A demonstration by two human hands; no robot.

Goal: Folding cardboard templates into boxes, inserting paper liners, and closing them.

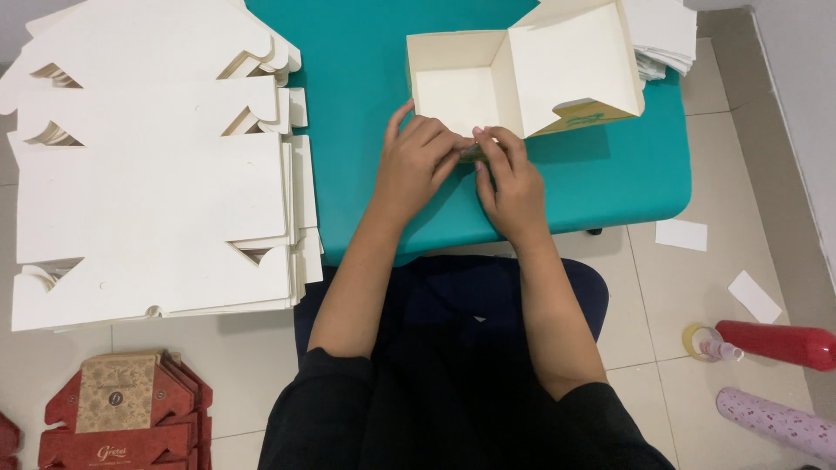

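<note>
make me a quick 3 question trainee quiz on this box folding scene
1. True or false: the half-folded cream box sits on a teal table.
2. Where does the stack of flat white box blanks lie: A) to the person's left, B) to the right, C) on the lap?
3. What are the left hand and right hand pinching together?

Key
1. True.
2. A.
3. The box's near flap edge, at the front wall.
</note>
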